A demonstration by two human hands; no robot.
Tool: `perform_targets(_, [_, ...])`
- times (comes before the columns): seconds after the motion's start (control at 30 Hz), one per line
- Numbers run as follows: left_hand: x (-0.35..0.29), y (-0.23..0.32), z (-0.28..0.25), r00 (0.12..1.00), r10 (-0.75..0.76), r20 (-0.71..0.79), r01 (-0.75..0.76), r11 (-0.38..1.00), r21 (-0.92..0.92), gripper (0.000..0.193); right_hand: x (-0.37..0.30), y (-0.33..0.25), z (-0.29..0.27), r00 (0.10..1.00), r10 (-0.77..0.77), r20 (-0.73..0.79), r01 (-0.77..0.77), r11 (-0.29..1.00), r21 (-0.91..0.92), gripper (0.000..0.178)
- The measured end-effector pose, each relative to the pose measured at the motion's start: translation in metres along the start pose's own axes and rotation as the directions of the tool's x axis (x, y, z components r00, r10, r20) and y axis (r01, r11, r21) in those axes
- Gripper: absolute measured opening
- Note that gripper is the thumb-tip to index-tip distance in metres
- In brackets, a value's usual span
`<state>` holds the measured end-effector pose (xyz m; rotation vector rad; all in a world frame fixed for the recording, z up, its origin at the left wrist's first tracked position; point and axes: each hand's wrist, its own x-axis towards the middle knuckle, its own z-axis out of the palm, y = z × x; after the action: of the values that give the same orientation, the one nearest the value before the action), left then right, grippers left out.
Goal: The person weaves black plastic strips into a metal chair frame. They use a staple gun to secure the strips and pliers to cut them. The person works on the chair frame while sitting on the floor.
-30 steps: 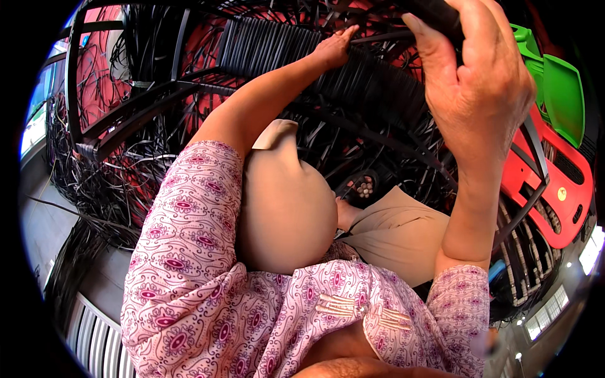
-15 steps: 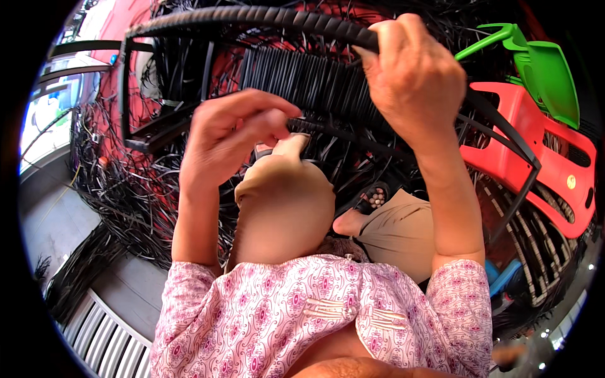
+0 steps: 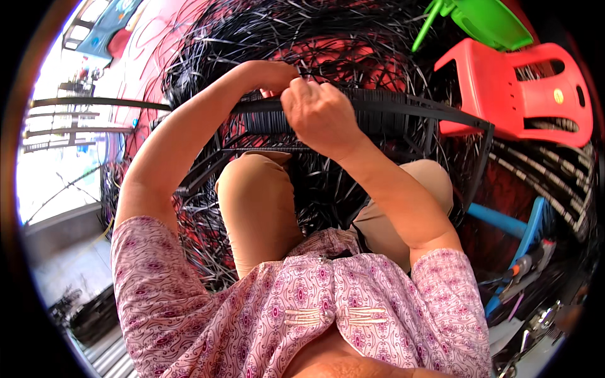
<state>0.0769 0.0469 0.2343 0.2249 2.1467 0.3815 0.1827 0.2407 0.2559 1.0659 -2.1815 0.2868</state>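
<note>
A black furniture frame [image 3: 441,111] lies across my knees, its middle panel [image 3: 378,120] wound with close-set black strips. My right hand [image 3: 320,116] is closed in a fist over the top bar, its thumb side turned toward my left hand. What it grips is hidden under the fingers. My left hand [image 3: 275,75] reaches over the far side of the same bar, bent at the wrist with its fingers curled. Its fingertips are partly covered, and I cannot make out what they pinch. Both hands are close together at the bar.
Loose black strips [image 3: 233,44] cover the red floor beyond the frame and around my legs. A red plastic chair [image 3: 485,94] lies at the right, with a green plastic chair [image 3: 491,22] behind it. Nearer are a blue frame [image 3: 504,220] and an orange-and-grey tool [image 3: 523,268].
My right hand has come down and left to the middle of the bar. The left hand has moved up and over to meet it. The view has shifted, and the furniture frame now sits lower.
</note>
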Motion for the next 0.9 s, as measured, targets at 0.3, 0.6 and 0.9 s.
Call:
perform_targets(0.3, [0.012, 0.016, -0.009, 0.991, -0.11, 0.071, 0.097, 0.981, 0.166, 0.038, -0.01, -0.01, -0.006, 0.998, 0.016, -0.06, -0.017, 1.0, -0.018, 0.012])
perform_targets(0.6, [0.037, 0.022, -0.013, 0.986, -0.12, -0.111, 0.079, 0.944, -0.32, 0.064, -0.015, -0.012, -0.004, 1.0, 0.012, 0.006, -0.012, 1.0, 0.028, 0.013])
perform_targets(0.9, [0.045, 0.061, -0.11, 0.897, 0.264, -0.354, -0.392, 0.106, -0.914, 0.021, -0.017, -0.011, -0.001, 1.0, 0.01, 0.011, -0.011, 0.996, 0.092, 0.013])
